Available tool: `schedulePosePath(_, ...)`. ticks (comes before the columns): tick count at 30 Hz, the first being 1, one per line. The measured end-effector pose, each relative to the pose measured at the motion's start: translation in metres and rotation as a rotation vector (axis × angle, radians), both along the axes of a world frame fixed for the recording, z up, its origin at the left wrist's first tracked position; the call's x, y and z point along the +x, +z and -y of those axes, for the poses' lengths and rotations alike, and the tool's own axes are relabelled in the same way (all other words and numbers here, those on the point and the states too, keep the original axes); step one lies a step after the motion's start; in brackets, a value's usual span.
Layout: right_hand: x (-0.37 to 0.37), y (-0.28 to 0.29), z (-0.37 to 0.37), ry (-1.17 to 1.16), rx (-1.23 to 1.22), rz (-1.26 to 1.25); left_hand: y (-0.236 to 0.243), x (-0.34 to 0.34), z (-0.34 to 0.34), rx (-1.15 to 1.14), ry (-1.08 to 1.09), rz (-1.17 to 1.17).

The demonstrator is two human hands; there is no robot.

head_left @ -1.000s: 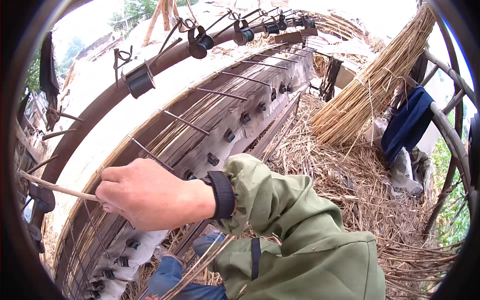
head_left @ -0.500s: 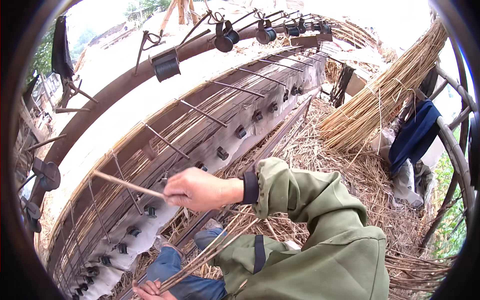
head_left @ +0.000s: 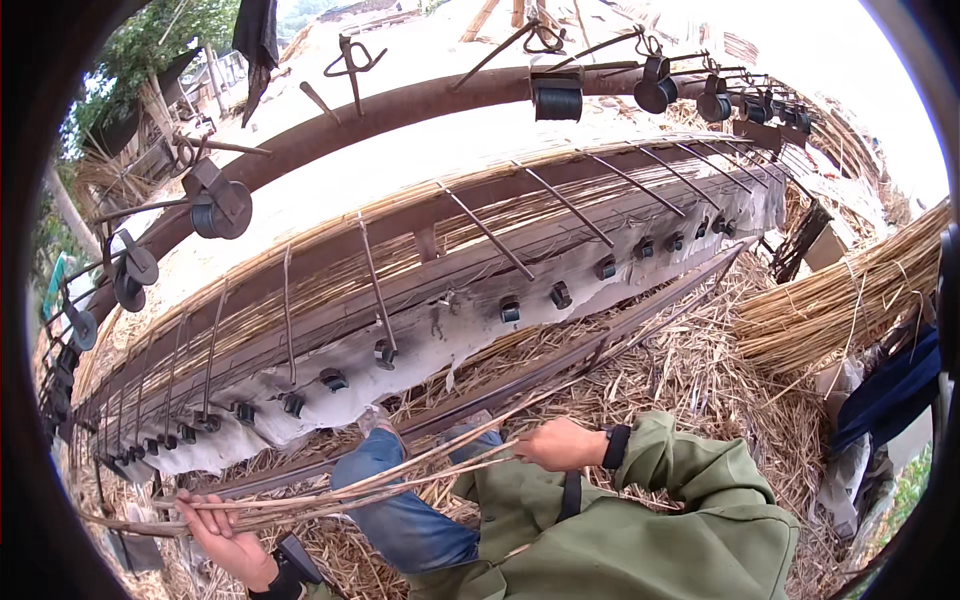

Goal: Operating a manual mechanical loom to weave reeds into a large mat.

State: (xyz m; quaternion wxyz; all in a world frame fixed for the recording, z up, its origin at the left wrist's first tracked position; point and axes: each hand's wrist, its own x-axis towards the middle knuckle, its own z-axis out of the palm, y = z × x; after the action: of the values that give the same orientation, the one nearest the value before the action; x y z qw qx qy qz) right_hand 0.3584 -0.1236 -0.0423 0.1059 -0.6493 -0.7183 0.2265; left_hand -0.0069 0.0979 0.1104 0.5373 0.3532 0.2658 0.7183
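Note:
A loose handful of long, thin reed stalks (head_left: 300,508) lies slantwise across my lap. Near its left end, the fingers of my left hand (head_left: 222,540) are curled against the stalks, with the palm turned up. My right hand (head_left: 562,445) is closed at the stalks' right end, in front of my green jacket. Beyond them stands a long weaving frame (head_left: 425,240) with rows of reeds along its top. Slim metal rods (head_left: 487,230) stick out of it, above a pale sheet (head_left: 450,345) dotted with small dark spools (head_left: 510,309).
A curved brown pipe (head_left: 420,108) carries larger wire spools (head_left: 557,100) on hooks. At the right lie a big tied reed bundle (head_left: 840,300) and dark blue cloth (head_left: 890,390). A low rail (head_left: 560,365) runs between my legs and the frame. Loose straw (head_left: 690,350) covers the ground.
My right hand has come back from the weaving frame, where it held a single stalk, to the stalks' end. My left hand has come further into view, and the view has swung left.

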Motion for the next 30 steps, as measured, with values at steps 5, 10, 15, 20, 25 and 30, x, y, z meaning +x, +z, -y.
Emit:
schedulePosePath(5,0.072,-0.017,0.076,-0.441,-0.104,0.357,0.0,-0.061,-0.015,-0.098,0.194,0.032)
schedulePosePath(10,0.058,0.045,0.061,-0.513,0.368,0.513,-0.024,-0.021,-0.003,-0.107,-0.047,0.101)
schedulePosePath(15,-0.012,0.117,0.0,-0.235,0.838,0.376,-0.034,0.04,0.014,-0.075,-0.231,0.137)
schedulePosePath(20,-0.036,0.14,-0.052,0.06,0.805,0.177,-0.032,0.05,0.019,-0.138,-0.298,0.248)
schedulePosePath(25,0.012,0.171,-0.116,-0.141,1.029,0.439,-0.037,0.031,0.021,-0.143,-0.227,0.243)
schedulePosePath(30,0.056,0.198,-0.199,-0.29,1.066,0.57,-0.049,0.03,0.028,-0.167,-0.253,0.303)
